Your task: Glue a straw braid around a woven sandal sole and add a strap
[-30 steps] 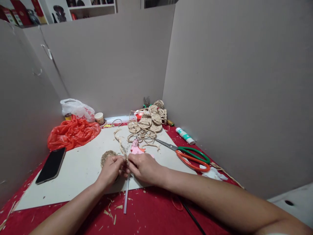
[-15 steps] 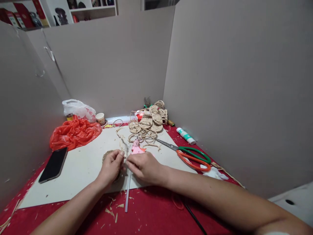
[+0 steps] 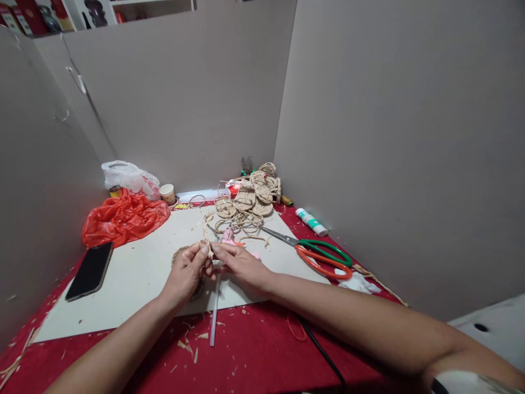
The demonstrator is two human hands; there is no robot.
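My left hand [image 3: 187, 272] and my right hand [image 3: 240, 264] meet over the white board, thumbs and fingertips pinched close together. Between them they grip a pale straw cord [image 3: 206, 227], whose free end rises away from the fingers. Under my left hand lies a round woven straw piece [image 3: 178, 255], mostly covered by the hand. Behind my right hand is a pink glue gun [image 3: 228, 236], partly hidden. A translucent glue stick [image 3: 214, 320] sticks out toward me below the hands.
Coiled straw pieces [image 3: 246, 198] are heaped at the back. Large scissors [image 3: 305, 242] with green and orange handles lie right, near a white-green roll [image 3: 311, 222]. A phone [image 3: 89, 272], red plastic bag [image 3: 125, 219] and paper cup [image 3: 167, 193] are left. Grey panels [image 3: 197, 98] enclose the table.
Both hands have risen slightly and come together at the fingertips on the cord. The cord's free end now stands more upright. The view has tilted down a little.
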